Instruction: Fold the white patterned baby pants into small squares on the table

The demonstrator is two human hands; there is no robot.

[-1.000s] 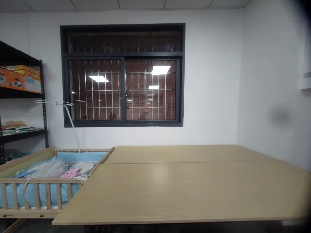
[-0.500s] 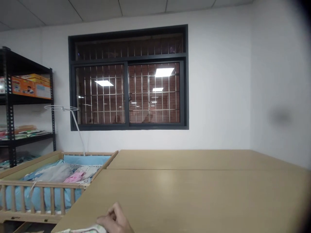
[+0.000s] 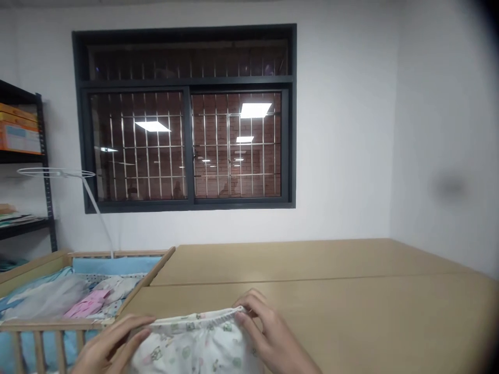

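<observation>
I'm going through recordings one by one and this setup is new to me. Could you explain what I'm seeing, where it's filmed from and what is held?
There is no machine here: a person works with two bare hands. Every picture comes from one camera worn on the person's head, so the hands enter from below. The left hand and right hand grip opposite ends of the gathered top edge of a white printed cloth, perhaps a garment. It is at the near side of a wood-coloured table; whether it rests on it, I cannot tell. At left stands a wooden cot containing fabrics, including a pink piece. Behind is a dark-framed window.
</observation>
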